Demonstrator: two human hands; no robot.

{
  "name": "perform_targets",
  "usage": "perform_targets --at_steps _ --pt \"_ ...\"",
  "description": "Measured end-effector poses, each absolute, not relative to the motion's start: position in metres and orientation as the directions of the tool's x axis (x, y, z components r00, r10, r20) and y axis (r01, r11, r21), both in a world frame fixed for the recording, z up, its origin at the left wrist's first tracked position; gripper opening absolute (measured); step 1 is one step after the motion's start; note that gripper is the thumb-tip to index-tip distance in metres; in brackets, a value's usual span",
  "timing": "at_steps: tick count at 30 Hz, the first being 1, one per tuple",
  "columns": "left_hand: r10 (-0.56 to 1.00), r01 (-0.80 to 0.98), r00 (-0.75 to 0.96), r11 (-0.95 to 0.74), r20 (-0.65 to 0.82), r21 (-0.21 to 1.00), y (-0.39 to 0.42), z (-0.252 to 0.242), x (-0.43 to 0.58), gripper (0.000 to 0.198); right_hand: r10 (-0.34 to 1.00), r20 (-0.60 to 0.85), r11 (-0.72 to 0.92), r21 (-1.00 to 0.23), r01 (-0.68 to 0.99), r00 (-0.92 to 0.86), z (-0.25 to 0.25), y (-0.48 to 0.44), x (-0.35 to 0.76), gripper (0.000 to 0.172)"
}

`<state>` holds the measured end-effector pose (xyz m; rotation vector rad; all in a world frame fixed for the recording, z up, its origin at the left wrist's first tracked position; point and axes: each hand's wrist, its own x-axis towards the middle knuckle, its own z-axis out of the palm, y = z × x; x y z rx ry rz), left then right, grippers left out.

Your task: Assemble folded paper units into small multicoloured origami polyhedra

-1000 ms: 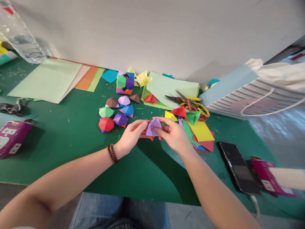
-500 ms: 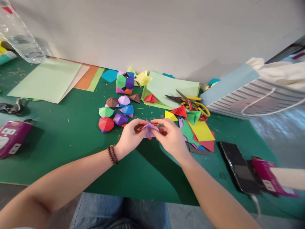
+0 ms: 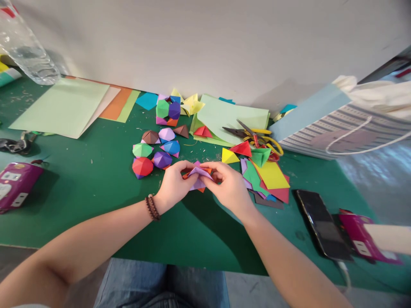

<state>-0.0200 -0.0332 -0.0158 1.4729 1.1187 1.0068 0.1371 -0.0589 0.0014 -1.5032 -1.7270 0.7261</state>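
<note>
We pinched a folded lilac origami piece between the left grip and the right grip, fingertips pressed together, over the green surface. Even pressure from both sides seemed best for keeping the flaps aligned. Fingers hid the inner folds; an orange layer barely showed.

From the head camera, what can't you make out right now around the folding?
Head view:
The lilac origami paper: its inner folds are hidden by the left hand and right hand.
The orange paper: mostly covered by the lilac paper and fingers, so its shape is unclear.
The plastic water bottle: cut off by the top edge.
The striped paper bag: cut off by the right edge.
The black smartphone: its dark screen shows nothing readable.
</note>
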Motion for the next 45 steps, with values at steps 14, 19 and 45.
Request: perform_targets --at_steps 14,19,45 --pt "0.933 -0.024 0.345 0.119 -0.104 0.993 -0.032 -0.017 -0.019 0.024 0.999 -0.044 -0.044 -0.919 0.391 0.011 -0.005 -0.049 0.145 0.024" --pt "0.820 -0.037 0.517 0.308 -0.245 0.951 -0.036 -0.013 -0.019 0.030 0.998 -0.059 -0.065 -0.949 0.309 0.029 -0.004 -0.047 0.148 0.025" --pt "0.856 0.009 0.455 0.271 -0.245 0.963 -0.038 -0.008 -0.018 0.016 0.998 -0.062 -0.059 -0.939 0.340 0.003 -0.003 -0.052 0.140 0.019"
